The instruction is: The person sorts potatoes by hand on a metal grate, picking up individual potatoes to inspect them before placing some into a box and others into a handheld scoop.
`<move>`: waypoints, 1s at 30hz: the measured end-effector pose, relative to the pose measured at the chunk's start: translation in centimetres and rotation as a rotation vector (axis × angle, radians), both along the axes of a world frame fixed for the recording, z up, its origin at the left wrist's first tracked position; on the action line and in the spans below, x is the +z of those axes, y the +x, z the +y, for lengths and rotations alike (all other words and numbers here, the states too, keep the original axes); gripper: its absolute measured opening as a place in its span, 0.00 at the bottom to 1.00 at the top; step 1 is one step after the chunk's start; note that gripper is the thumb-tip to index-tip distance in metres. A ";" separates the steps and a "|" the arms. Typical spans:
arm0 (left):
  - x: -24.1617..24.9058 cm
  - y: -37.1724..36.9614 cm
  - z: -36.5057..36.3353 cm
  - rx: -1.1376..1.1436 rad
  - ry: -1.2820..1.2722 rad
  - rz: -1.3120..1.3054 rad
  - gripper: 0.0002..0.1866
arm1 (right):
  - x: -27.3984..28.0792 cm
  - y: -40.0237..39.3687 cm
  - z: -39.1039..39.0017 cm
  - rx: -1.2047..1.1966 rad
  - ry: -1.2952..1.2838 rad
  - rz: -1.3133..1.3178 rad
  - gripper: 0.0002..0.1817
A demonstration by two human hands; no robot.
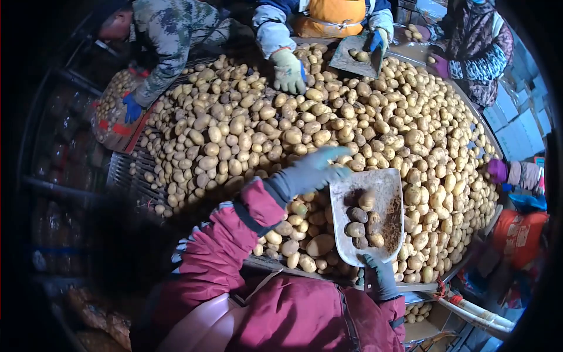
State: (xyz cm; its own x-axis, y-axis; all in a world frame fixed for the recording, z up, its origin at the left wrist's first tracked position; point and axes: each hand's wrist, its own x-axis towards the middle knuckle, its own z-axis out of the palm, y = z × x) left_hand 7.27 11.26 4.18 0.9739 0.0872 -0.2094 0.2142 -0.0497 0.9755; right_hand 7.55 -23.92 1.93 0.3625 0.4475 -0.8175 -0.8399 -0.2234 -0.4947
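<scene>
My right hand (pixel 382 278), in a grey-green glove, is closed around the handle end of a worn white scoop (pixel 389 196). Several potatoes (pixel 358 229) lie in the scoop, some dark and one slightly blurred near its left wall. My left hand (pixel 319 169), gloved as well, reaches across to the scoop's upper left corner. Its fingers are stretched apart and nothing shows in them. Beneath and around both hands spreads a large heap of potatoes (pixel 246 126).
Across the heap, a co-worker's gloved hand (pixel 288 71) rests on potatoes beside a dark scoop (pixel 356 56). Another person at left leans over a filled sack (pixel 114 105). Purple-gloved hands (pixel 498 171) work along the right edge. A slatted grate (pixel 132 176) borders the heap's left side.
</scene>
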 end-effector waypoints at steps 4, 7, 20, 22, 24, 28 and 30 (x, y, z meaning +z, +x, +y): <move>1.6 -8.3 9.6 0.620 0.950 0.081 0.27 | -2.0 0.0 -1.1 0.024 0.082 -0.059 0.08; -3.1 -16.2 18.3 0.814 1.422 0.198 0.33 | -3.9 0.1 -2.9 -0.001 0.102 0.014 0.12; -1.3 -7.9 7.9 0.593 1.007 0.451 0.40 | -4.0 0.1 -2.0 0.085 0.091 -0.050 0.11; -2.4 -7.5 3.7 0.505 1.073 0.414 0.40 | -4.7 0.2 -1.6 0.147 0.122 -0.217 0.12; -2.9 -8.2 1.8 0.288 1.125 0.201 0.40 | -3.7 -0.2 -0.8 0.109 0.119 -0.242 0.12; 1.1 -10.6 3.6 0.443 0.899 0.035 0.31 | -3.8 -0.9 -0.5 0.121 0.073 -0.132 0.16; -2.5 -11.7 11.0 0.669 0.846 -0.159 0.22 | -3.2 -2.0 0.5 0.106 0.086 -0.152 0.17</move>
State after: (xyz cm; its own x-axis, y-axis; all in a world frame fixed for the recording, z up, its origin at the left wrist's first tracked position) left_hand -4.47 22.31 1.65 0.6865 0.6660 0.2919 0.3221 -0.6384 0.6990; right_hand 5.57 -23.46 -1.28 0.4262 0.5552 -0.7142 -0.7280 -0.2582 -0.6351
